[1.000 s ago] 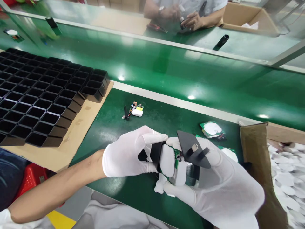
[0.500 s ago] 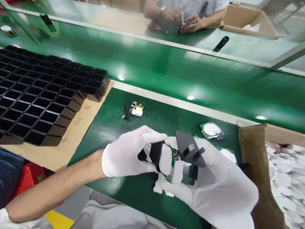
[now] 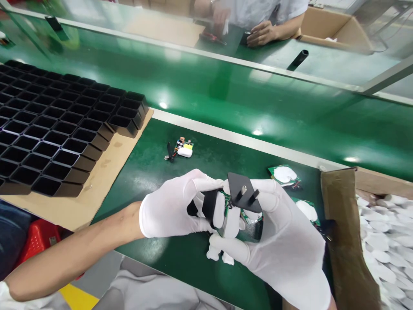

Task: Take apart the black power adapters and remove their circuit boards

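In a white glove, my left hand point(image 3: 176, 204) is closed around a black charger housing point(image 3: 210, 206), its open end facing right. My right hand point(image 3: 287, 241), also gloved, grips a circuit board with white pads point(image 3: 231, 224) and a black plug plate point(image 3: 242, 189) with two pins. The board sits partly inside the housing, while the plate stands tilted outside it. Just below my fingers lie small white pieces point(image 3: 227, 258). Behind my right hand are further boards with white pads point(image 3: 284, 174), partly covered.
Rows of black housings point(image 3: 58, 172) stand on cardboard point(image 3: 106, 172) at left. A loose board point(image 3: 184, 148) lies ahead on the green table. At right, a cardboard box point(image 3: 338, 206) holds many white pads point(image 3: 380, 234). A co-worker's hand point(image 3: 261, 33) shows beyond the rail.
My right hand has moved left, bringing the plug plate and board closer to the housing. My left hand has stayed nearly still. Across the rail, the co-worker's hands have moved apart.
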The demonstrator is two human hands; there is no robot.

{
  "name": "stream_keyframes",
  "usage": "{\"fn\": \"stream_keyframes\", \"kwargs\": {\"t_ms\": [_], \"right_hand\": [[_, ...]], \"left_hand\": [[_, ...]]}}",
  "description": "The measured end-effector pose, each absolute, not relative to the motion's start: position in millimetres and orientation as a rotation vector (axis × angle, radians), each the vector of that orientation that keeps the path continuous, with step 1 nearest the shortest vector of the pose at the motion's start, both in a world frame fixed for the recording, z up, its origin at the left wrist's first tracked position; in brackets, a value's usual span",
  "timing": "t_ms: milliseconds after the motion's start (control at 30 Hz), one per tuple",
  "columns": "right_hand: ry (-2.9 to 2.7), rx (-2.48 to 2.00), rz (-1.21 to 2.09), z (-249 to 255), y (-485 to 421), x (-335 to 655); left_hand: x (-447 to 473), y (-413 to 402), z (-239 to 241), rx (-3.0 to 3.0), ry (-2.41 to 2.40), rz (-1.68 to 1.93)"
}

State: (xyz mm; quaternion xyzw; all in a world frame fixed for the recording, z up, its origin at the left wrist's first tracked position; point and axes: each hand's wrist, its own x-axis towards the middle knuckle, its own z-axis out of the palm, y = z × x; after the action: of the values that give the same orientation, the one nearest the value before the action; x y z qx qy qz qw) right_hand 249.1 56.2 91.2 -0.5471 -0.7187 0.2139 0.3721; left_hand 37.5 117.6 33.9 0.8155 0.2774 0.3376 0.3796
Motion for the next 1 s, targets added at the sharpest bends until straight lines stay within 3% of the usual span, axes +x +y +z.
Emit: {"fn": "stream_keyframes", "kwargs": {"t_ms": [400, 633, 733, 1000], "right_hand": [[-1.868, -1.466, 0.609, 92, 62, 247], [-1.743, -1.459, 0.408, 100, 55, 257], [-1.561, -1.373, 0.578, 108, 51, 264], [-1.434, -1.225, 0.957, 104, 49, 260]], "left_hand": [[45, 120, 36, 1.864, 0.767, 0.794], [45, 124, 34, 1.941, 0.763, 0.784], [44, 125, 38, 1.947, 0.81, 0.675], [41, 123, 34, 2.079, 0.624, 1.051]]}}
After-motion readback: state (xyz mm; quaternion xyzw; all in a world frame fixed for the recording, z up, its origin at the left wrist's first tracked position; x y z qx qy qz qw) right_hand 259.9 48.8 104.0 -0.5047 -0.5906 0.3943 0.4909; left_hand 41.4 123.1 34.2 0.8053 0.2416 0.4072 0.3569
